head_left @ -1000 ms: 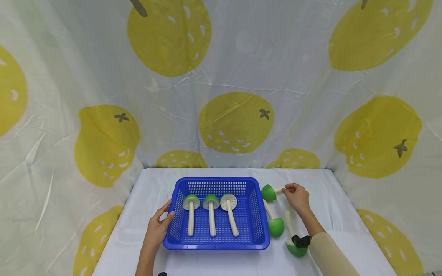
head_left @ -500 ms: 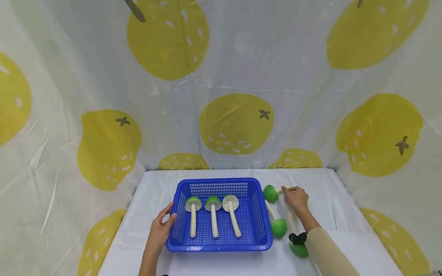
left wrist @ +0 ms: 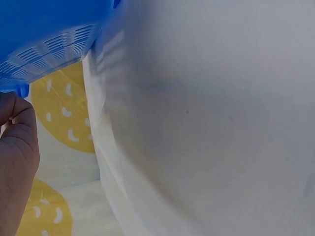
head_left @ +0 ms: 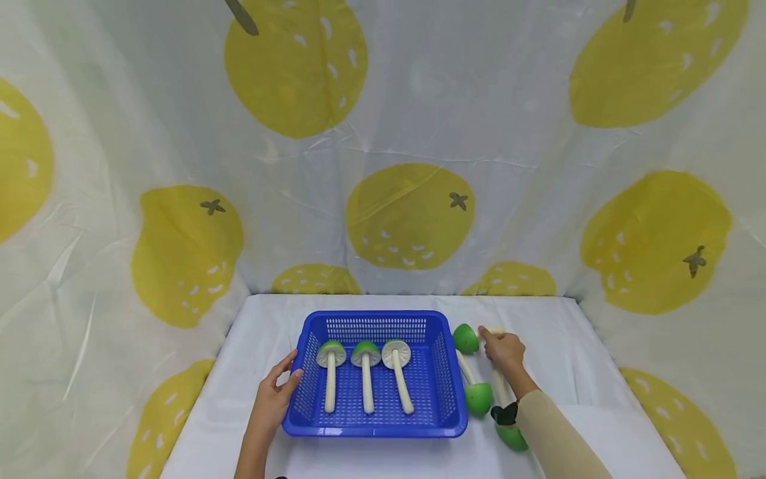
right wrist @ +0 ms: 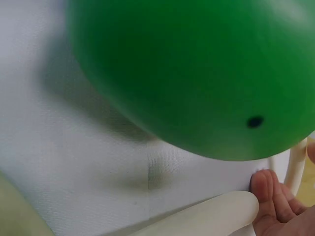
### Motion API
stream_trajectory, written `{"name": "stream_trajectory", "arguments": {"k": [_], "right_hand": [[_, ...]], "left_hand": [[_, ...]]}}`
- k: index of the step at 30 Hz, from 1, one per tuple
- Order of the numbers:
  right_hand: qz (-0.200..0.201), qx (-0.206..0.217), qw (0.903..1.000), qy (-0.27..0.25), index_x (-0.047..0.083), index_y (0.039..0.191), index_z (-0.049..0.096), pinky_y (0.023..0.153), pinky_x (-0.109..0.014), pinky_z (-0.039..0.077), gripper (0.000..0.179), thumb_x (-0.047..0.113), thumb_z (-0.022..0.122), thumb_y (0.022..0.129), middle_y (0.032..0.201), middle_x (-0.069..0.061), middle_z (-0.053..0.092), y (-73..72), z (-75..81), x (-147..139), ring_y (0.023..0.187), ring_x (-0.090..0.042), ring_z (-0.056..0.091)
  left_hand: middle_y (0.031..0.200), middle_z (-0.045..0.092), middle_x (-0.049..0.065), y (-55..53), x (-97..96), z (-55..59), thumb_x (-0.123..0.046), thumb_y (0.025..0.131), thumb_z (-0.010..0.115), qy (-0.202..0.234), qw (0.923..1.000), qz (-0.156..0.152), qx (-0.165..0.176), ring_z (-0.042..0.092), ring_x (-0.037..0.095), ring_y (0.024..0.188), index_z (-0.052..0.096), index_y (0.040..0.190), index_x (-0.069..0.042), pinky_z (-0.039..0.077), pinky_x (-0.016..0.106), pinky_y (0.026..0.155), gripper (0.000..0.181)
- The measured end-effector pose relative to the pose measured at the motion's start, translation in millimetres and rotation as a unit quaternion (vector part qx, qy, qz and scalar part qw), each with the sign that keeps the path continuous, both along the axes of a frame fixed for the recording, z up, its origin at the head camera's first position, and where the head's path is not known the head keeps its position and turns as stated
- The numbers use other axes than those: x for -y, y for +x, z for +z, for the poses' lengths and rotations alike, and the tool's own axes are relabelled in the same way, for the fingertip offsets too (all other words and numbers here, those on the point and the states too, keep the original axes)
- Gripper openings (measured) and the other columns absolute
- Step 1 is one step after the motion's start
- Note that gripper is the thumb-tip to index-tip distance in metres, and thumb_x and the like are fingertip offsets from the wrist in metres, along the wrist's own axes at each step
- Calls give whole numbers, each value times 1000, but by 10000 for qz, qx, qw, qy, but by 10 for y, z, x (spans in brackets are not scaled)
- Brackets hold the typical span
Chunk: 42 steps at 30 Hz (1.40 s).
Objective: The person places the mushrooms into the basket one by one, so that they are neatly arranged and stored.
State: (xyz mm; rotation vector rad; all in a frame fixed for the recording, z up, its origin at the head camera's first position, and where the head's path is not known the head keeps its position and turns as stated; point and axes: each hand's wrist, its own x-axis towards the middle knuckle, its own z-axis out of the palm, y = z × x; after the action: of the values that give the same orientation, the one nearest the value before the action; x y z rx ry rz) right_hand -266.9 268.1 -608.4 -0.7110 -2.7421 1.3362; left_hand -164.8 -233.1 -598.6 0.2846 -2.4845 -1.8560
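Only head view shows mushrooms inside basket.

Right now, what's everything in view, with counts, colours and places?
Basket: one, blue, on tablecloth
Mushrooms inside: three, green and white, in a row
Loose mushrooms: three, green and white, right of basket
Tablecloth: one, white, under basket
Backdrop: one, white with yellow print, back and sides
Wrist device: one, black, right wrist
Sleeve: one, beige, right forearm
Left hand: one, at basket's left rim
Right hand: one, at stem of rear loose mushroom, grip unclear
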Motion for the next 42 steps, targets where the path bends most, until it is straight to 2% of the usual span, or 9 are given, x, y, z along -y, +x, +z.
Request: {"name": "stream_trajectory", "arguments": {"k": [6, 12, 16, 19, 22, 25, 29, 35, 42], "right_hand": [[-26, -50, 9999, -101, -4, 94, 76, 57, -25, 45, 52, 47, 66, 96, 67, -8, 73, -52, 12, -12, 58, -12, 64], [-371, 2, 9957, -848, -6, 112, 71, 62, -14, 45, 47, 38, 69, 94, 68, -1, 75, -66, -10, -29, 62, -8, 72], [-583, -181, 9822, -1776, -10, 126, 62, 67, -16, 56, 52, 30, 70, 95, 72, 2, 75, -63, -26, -14, 66, -3, 71], [-743, -369, 9655, -2468, -12, 137, 52, 68, -21, 60, 57, 23, 70, 96, 79, 3, 73, -53, -22, -5, 68, -1, 70], [-824, -504, 9578, -2707, -11, 141, 49, 66, -21, 60, 58, 19, 70, 97, 81, 2, 71, -38, -3, 1, 68, -3, 69], [-804, -651, 9558, -2752, -11, 140, 50, 63, -21, 60, 54, 15, 70, 96, 80, 2, 72, -34, 11, 8, 66, -5, 70], [-745, -792, 9624, -2490, -9, 134, 55, 61, -20, 59, 48, 15, 71, 96, 78, 5, 72, -31, 18, 6, 63, -4, 69], [-695, -850, 9777, -1792, -4, 126, 64, 60, -16, 55, 44, 24, 73, 94, 74, 12, 70, 2, 79, -28, 62, 3, 65], [-546, -839, 9804, -1699, -3, 129, 64, 64, -14, 56, 48, 29, 74, 95, 82, 9, 73, 74, 187, -59, 66, 4, 66]], "left_hand": [[139, 49, 18, -13, -10, 8, -35, 102, 66, 112, 9999, -25, -29, 72, 30, 101, 51, 153, -25, 63, 33, 77, 54], [139, 49, 17, -12, -19, 24, -31, 103, 65, 158, 9999, -5, 9, 72, 29, 99, 50, 153, -23, 63, 34, 76, 53], [141, 48, 19, -23, -2, 26, -30, 103, 65, 98, 9999, -33, 44, 72, 31, 101, 49, 154, -23, 63, 37, 77, 54], [142, 48, 20, -19, -20, 56, -27, 104, 63, -7, 9999, -2, 151, 71, 34, 103, 48, 155, -20, 64, 39, 80, 54], [142, 48, 21, -10, -26, 47, -26, 104, 63, -63, 9999, 6, 153, 70, 34, 104, 48, 155, -20, 63, 40, 82, 53], [140, 49, 19, -10, -7, 11, -28, 103, 65, -39, 10000, 1, 83, 71, 31, 102, 50, 154, -24, 64, 38, 81, 53], [138, 50, 17, -17, 18, -12, -31, 102, 67, 42, 10000, -3, 30, 72, 29, 99, 51, 153, -26, 64, 35, 78, 53], [137, 50, 17, -12, 25, -7, -32, 102, 66, 90, 10000, -41, -12, 72, 28, 98, 51, 153, -24, 63, 35, 78, 54], [134, 50, 18, 1, 30, -1, -30, 103, 65, 107, 9999, -14, -44, 72, 29, 96, 51, 153, -21, 64, 35, 75, 53]]}}
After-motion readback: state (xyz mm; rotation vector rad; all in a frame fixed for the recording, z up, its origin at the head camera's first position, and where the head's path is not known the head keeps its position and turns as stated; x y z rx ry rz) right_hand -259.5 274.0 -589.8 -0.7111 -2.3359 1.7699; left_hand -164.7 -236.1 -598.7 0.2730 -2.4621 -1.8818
